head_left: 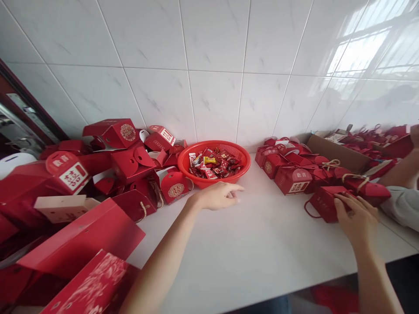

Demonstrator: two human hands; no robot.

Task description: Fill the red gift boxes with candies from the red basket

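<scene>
My right hand [356, 216] has its fingers curled over the top of a closed red gift box [325, 204] with a red cord handle, at the right of the white table. Over the table's middle, my left hand [218, 196] is bare, its index finger stretched out and the others loosely bent. Just beyond that hand stands a red plastic basket [244, 168] holding many wrapped candies [214, 165]. A red box with a round gold emblem [176, 189] is to the left of the basket.
Many red gift boxes [131, 163] pile up on the left, among them flat red cartons [81, 237] near me. Closed boxes [293, 179] stand in rows at the right, before a brown cardboard box [337, 152]. Another person's arm [399, 172] is at the right edge. A tiled wall [216, 96] rises behind.
</scene>
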